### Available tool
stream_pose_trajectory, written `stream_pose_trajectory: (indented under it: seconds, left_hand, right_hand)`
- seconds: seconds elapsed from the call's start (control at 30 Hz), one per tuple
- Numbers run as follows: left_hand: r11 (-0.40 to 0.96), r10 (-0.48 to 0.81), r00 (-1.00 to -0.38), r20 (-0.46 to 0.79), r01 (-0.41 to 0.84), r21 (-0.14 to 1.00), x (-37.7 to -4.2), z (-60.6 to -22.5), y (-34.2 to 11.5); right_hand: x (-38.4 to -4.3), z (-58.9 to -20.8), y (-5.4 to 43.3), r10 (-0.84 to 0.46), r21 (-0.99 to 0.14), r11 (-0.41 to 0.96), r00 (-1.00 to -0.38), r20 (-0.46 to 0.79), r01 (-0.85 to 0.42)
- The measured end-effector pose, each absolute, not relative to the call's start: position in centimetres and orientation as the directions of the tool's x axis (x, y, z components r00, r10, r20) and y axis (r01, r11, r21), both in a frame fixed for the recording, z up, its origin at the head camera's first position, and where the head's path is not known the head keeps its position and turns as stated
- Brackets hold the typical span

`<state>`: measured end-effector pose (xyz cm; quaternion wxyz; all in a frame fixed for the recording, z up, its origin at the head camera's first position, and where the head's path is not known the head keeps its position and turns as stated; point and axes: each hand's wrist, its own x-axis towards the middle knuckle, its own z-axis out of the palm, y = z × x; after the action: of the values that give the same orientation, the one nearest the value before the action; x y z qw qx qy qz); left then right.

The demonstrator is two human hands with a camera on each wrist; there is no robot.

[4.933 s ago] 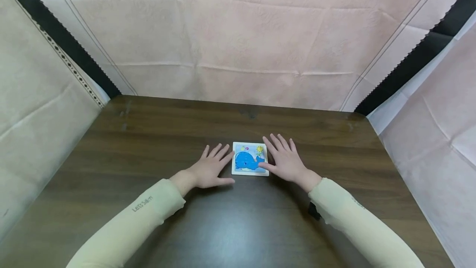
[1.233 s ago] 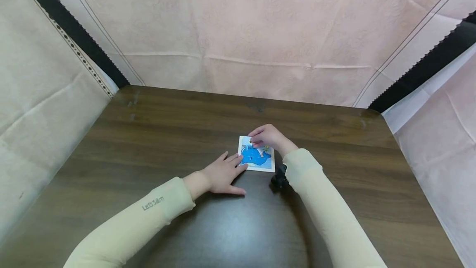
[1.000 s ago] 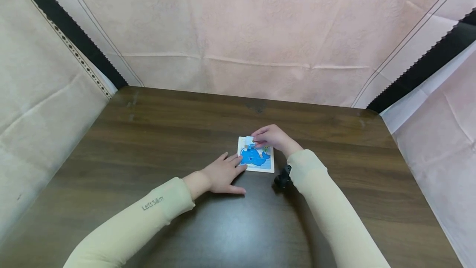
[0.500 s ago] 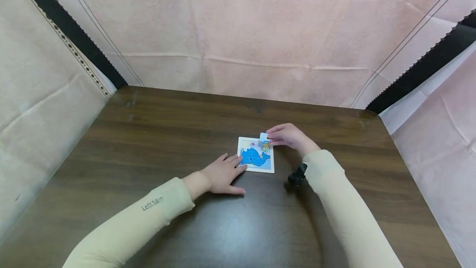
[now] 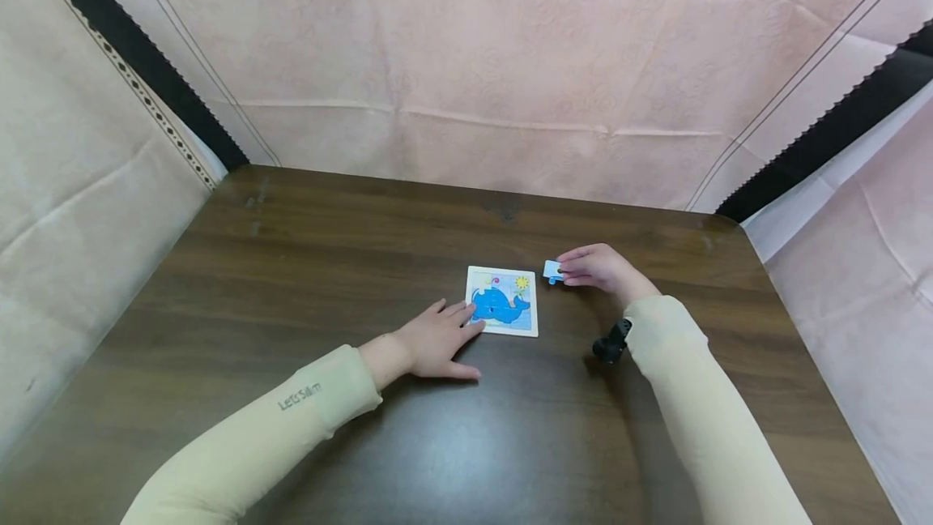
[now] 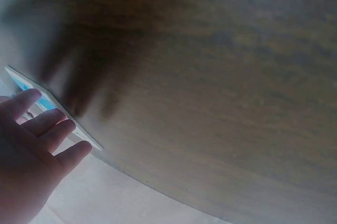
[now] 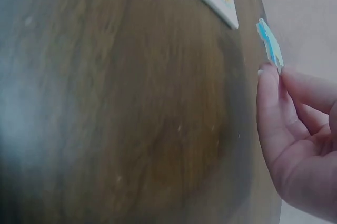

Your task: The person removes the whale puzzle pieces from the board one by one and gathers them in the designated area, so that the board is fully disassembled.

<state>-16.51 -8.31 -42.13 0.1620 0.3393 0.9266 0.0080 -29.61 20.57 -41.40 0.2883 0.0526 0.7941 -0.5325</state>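
Note:
A square jigsaw puzzle (image 5: 503,316) with a white border, a blue whale and a yellow sun lies on the brown table. My left hand (image 5: 437,343) is spread flat, its fingertips over the puzzle's lower left edge; the left wrist view shows those fingers (image 6: 63,129) along the white border. To the right of the puzzle, my right hand (image 5: 601,270) pinches a small light-blue puzzle piece (image 5: 551,268) between thumb and fingertips. In the right wrist view the piece (image 7: 269,45) is held on edge, above the table, apart from the puzzle's corner (image 7: 224,13).
The wooden table (image 5: 328,249) extends around the puzzle on every side. Pale cloth (image 5: 466,63) hangs behind its far edge and on both sides. A black wrist camera (image 5: 611,341) sits under my right sleeve, close to the tabletop.
Earlier both hands lay spread beside the puzzle. Since then my right hand has taken hold of a piece and carried it rightward off the puzzle. My left hand has barely moved in the last second.

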Motion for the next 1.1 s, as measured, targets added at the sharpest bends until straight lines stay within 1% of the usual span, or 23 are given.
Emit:
stream_pose_trajectory:
  seconds: [0.37,0.53,0.87,1.1]
  left_hand:
    - [0.770,0.630,-0.716,-0.300,0.625,0.126,-16.4,-42.0,-8.1]
    - [0.769,0.631,-0.713,-0.305,0.627,0.126,-16.5,-42.0,-8.2]
    - [0.771,0.630,-0.716,-0.299,0.624,0.129,-16.4,-41.9,-8.3]
    - [0.759,0.640,-0.710,-0.295,0.645,0.096,-16.5,-41.8,-8.3]
  right_hand:
    - [-29.2,-42.2,22.2,-0.211,-0.810,0.451,-0.837,-0.505,0.375]
    - [-29.0,-42.4,22.3,-0.218,-0.827,0.418,-0.843,-0.492,0.375]
    - [-29.1,-42.4,21.9,-0.191,-0.826,0.429,-0.857,-0.479,0.367]
    - [-29.0,-41.7,20.7,-0.154,-0.800,0.502,-0.876,-0.457,0.329]
